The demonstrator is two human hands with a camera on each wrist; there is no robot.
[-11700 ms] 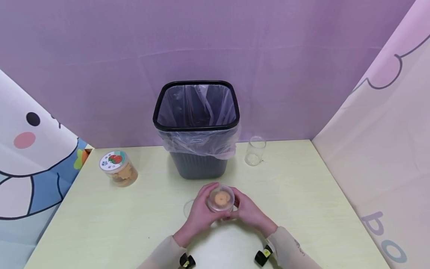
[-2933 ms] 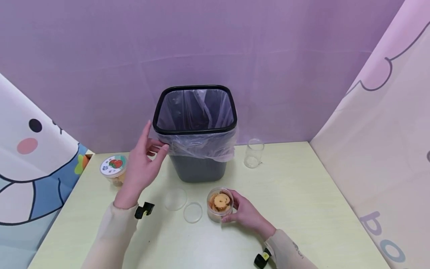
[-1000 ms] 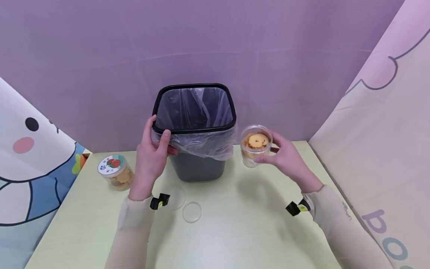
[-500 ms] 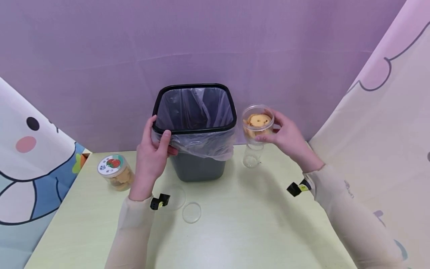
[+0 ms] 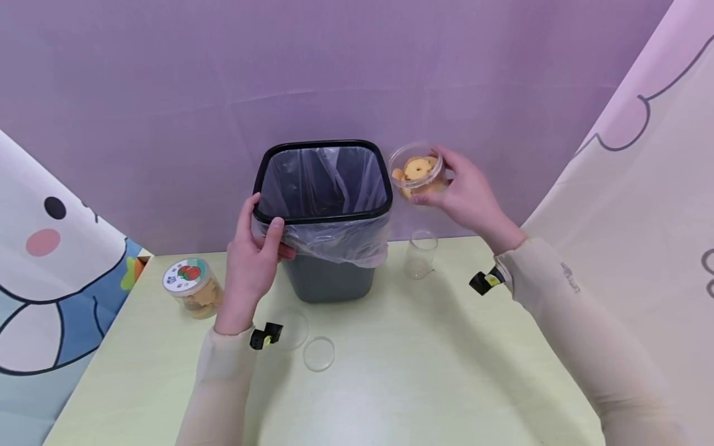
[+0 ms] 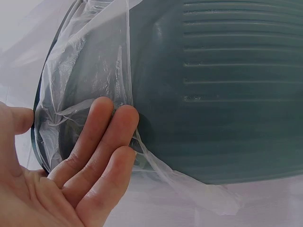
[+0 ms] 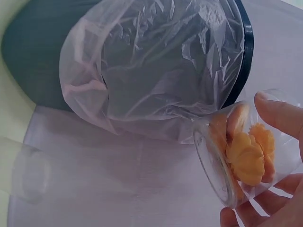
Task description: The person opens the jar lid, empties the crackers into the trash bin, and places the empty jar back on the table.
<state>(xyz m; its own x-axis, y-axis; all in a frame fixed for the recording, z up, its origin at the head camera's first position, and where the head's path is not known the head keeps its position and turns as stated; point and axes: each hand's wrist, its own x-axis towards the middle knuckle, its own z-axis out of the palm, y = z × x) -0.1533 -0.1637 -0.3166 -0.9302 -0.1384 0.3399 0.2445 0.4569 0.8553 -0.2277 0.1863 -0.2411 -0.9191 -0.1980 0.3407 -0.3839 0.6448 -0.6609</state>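
My right hand (image 5: 468, 192) holds a clear plastic jar of cookies (image 5: 419, 170) in the air beside the bin's right rim. The jar has no lid on and tilts toward the bin. In the right wrist view, scalloped orange cookies (image 7: 246, 158) show through its wall. My left hand (image 5: 251, 260) holds the near left corner of the grey trash bin (image 5: 329, 279), with thumb and forefinger at its black rim. Other fingers (image 6: 113, 142) lie against the clear liner bag (image 6: 90, 71) outside the bin.
A lidded jar of cookies (image 5: 194, 288) stands on the table's left. An uncovered clear cup (image 5: 421, 254) stands right of the bin. A faint clear disc (image 5: 292, 328) and a clear ring (image 5: 319, 354) lie in front. A purple cloth (image 5: 474, 80) hangs behind.
Earlier both hands were at the jar on the table; its cover has come off. My right hand has raised it toward the bin and now tilts it. My left hand has moved to the bin rim.
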